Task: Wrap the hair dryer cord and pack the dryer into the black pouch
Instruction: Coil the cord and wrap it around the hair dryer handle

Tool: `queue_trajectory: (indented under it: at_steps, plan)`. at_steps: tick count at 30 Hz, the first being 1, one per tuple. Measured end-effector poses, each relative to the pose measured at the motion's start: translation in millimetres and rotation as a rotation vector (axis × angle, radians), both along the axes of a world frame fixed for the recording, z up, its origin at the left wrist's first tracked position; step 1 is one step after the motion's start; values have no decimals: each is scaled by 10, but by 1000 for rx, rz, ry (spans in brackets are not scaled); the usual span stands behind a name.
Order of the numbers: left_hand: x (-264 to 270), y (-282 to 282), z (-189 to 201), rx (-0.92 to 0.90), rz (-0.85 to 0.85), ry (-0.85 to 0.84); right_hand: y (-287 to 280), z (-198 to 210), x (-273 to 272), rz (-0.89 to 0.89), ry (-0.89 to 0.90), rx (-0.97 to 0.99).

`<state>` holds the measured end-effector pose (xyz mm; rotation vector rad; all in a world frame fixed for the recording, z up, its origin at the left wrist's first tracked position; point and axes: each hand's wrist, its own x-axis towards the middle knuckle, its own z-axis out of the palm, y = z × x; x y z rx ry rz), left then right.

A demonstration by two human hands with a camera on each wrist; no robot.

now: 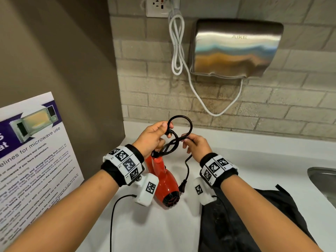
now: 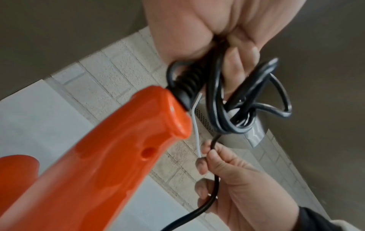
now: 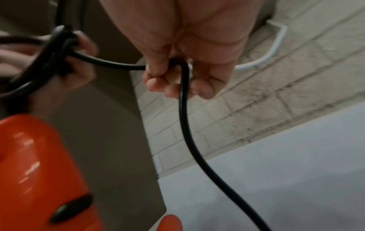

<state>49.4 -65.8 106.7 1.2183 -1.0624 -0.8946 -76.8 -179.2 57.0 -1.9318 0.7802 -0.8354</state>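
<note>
A red hair dryer [image 1: 164, 180] hangs over the white counter by its black cord [image 1: 181, 122], nozzle end down. My left hand [image 1: 154, 137] grips several coiled loops of the cord [image 2: 227, 96] just above the dryer's handle [image 2: 122, 140]. To its right, my right hand [image 1: 196, 144] pinches the free length of cord [image 3: 183, 93] between thumb and fingers. From there the cord drops to its plug [image 1: 182, 186], which dangles beside the dryer. The black pouch [image 1: 254, 220] lies flat on the counter under my right forearm.
A steel hand dryer [image 1: 234, 48] with a white cable [image 1: 177, 46] hangs on the tiled wall behind. A laminated microwave notice [image 1: 34, 160] leans at the left. A sink edge [image 1: 323, 177] shows at far right. A thin black wire [image 1: 112, 215] trails from my left wrist device.
</note>
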Motion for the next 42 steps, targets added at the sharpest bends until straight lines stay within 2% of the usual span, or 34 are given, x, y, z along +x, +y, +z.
queue_trajectory:
  at_steps: [4, 5, 7, 9, 11, 13, 14, 17, 19, 25, 31, 35, 37, 39, 42]
  plan:
    - [59, 41, -9, 16, -33, 44, -419, -142, -201, -317, -86, 209]
    - [74, 54, -12, 13, -36, 40, -519, -193, -297, -379, -42, 253]
    - [88, 74, -16, -4, -46, 11, -620, -286, -461, -400, 154, 273]
    - [74, 77, -13, -21, -53, -13, -561, -330, -508, -347, 347, 177]
    - [45, 49, -11, -39, -43, -30, -424, -287, -445, -298, 359, -39]
    - [12, 12, -12, -51, -34, -35, -190, -107, -335, -198, 171, -238]
    - [-4, -3, -11, -52, -36, -40, -72, -2, -275, -141, 45, -262]
    - [-39, -46, -17, -51, -35, -65, 301, 291, -153, -3, -247, -191]
    - [-45, -57, -12, -52, -27, -72, 429, 362, -118, 56, -278, -206]
    - [-61, -66, 2, -35, -25, -82, 449, 316, -69, 80, -266, -184]
    - [-71, -66, -13, -15, -122, -139, 403, 238, -29, 23, -166, -437]
    - [-50, -75, -37, -38, -130, -173, 381, 244, -6, -64, -167, -411]
    - [-54, -61, -28, -33, -137, -172, 326, 246, 11, 9, -104, -300]
    - [-49, -43, -23, -32, -160, -184, 272, 244, 13, 178, 4, -158]
    - [-13, -32, -32, -40, -161, -200, 230, 226, -19, 291, 117, -118]
